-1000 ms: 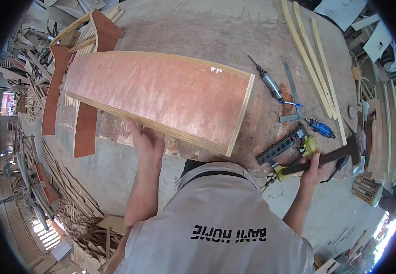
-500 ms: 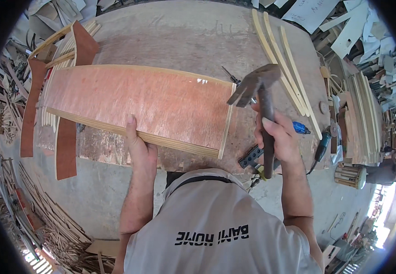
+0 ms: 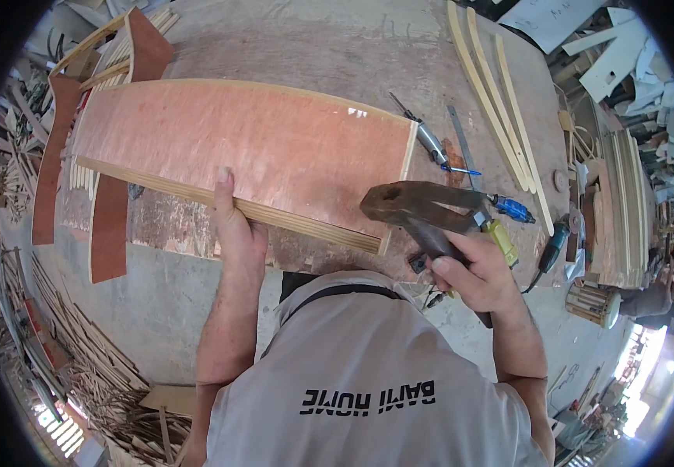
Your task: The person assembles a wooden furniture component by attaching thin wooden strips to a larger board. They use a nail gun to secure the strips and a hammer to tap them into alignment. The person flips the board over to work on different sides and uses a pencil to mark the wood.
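Observation:
A long plywood panel (image 3: 251, 140) with reddish faces and pale wooden edge strips lies slanted before me. My left hand (image 3: 237, 233) grips its near edge strip, thumb on top of the face and fingers hidden beneath. In my right hand (image 3: 481, 276) is a claw hammer (image 3: 407, 204), held by its dark handle. The hammer head hangs over the panel's near right corner; whether it touches the wood I cannot tell. Beyond the panel's right end lie a grey air tool (image 3: 432, 145), a blue pen (image 3: 460, 170) and a metal ruler (image 3: 456, 128).
The worktable (image 3: 337, 43) carries pale wooden strips (image 3: 492, 101) at the far right. A blue-bodied tool (image 3: 512, 208) and a teal power tool (image 3: 552, 251) lie right of my hand. Curved plywood frame parts (image 3: 110, 229) stand at the left. Scrap wood (image 3: 96, 350) covers the floor there.
My right hand has swung the hammer, its head moving left and toward me from beside the panel's right end. My left hand keeps its grip on the panel. The whole view has shifted slightly.

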Motion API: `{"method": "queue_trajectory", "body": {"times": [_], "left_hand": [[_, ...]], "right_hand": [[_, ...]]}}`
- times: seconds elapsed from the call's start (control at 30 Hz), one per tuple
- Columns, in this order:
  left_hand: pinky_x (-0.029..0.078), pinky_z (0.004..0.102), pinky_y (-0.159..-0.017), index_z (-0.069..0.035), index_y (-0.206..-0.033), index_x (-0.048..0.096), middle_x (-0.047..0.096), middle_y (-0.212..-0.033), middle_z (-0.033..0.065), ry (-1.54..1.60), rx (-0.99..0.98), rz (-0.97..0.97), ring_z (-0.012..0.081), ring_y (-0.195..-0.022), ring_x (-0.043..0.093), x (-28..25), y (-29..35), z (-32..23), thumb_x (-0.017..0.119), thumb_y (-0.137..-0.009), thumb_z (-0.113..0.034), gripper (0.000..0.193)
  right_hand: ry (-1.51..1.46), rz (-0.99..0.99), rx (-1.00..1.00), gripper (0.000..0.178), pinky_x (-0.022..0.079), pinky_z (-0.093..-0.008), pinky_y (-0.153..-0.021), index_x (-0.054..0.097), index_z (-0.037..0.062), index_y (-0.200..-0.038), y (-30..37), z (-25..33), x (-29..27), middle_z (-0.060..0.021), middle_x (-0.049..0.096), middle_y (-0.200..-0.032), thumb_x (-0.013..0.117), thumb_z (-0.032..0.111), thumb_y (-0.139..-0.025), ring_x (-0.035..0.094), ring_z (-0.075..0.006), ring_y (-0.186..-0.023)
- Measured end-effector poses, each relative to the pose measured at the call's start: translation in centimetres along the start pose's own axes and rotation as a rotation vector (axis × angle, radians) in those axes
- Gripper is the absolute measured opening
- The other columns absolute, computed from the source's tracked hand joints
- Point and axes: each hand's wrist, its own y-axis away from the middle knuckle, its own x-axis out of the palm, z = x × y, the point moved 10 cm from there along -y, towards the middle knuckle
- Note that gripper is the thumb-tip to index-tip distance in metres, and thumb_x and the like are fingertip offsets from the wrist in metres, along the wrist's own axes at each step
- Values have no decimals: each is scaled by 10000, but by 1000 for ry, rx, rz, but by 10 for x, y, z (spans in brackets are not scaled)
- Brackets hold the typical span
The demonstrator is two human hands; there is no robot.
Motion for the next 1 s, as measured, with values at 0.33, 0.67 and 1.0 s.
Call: {"method": "queue_trajectory", "body": {"times": [0.33, 0.67, 1.0], "left_hand": [[480, 423, -1014, -20, -1434, 319, 451, -1358, 155, 80, 67, -70, 267, -1208, 517, -13, -5, 2, 749, -893, -182, 709], [462, 407, -1021, -22, -1367, 397, 508, -1309, 125, 50, 84, -88, 231, -1206, 513, -27, -5, 9, 727, -919, -259, 604], [422, 440, -1118, -49, -1454, 396, 520, -1430, 117, 302, 165, 4, 259, -1309, 511, -51, -80, -105, 448, -1040, -521, 630]], "right_hand": [[-1, -14, 114, 380, 453, -260, -509, 614, -38, -1253, -11, -1, 12, -40, 603, -711, 581, 197, -956, 559, -96, -530], [-195, -136, -49, 463, 446, -225, -531, 539, -50, -1329, -48, 23, -16, -24, 590, -779, 538, 293, -1018, 536, -81, -573], [-280, -285, -113, 370, 432, -221, -498, 580, -21, -1231, -88, 51, -26, -8, 583, -745, 538, 282, -1021, 535, -71, -567]]}}
